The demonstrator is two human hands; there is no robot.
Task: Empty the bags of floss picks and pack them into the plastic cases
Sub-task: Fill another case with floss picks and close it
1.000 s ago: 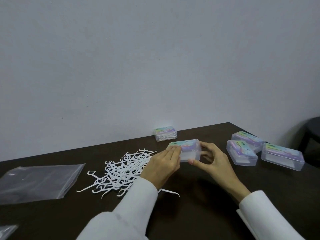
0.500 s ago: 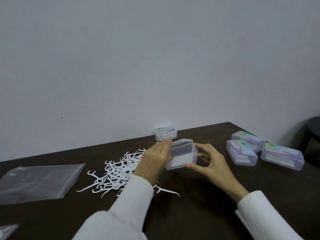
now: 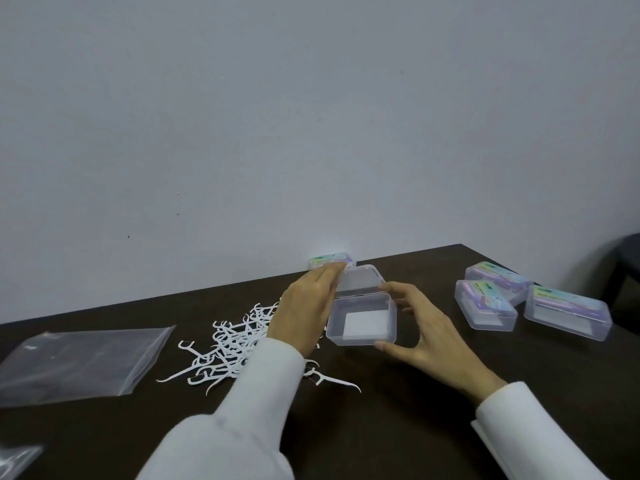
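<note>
A clear plastic case sits on the dark table with its lid swung up and back; only a white card lies inside. My left hand is at the case's left side, fingertips on the lid's left edge. My right hand grips the base, thumb at the front corner and fingers at the back right. A pile of white floss picks lies left of the case, partly hidden by my left hand and sleeve.
An empty clear bag lies flat at the left; the corner of another bag shows at the lower left edge. One closed filled case stands by the wall. Three closed cases sit at the right. A dark stool is beyond the table.
The case was closed between both hands a second ago. Its lid has since been lifted by my left hand and now stands fully open, with the base set lower on the table.
</note>
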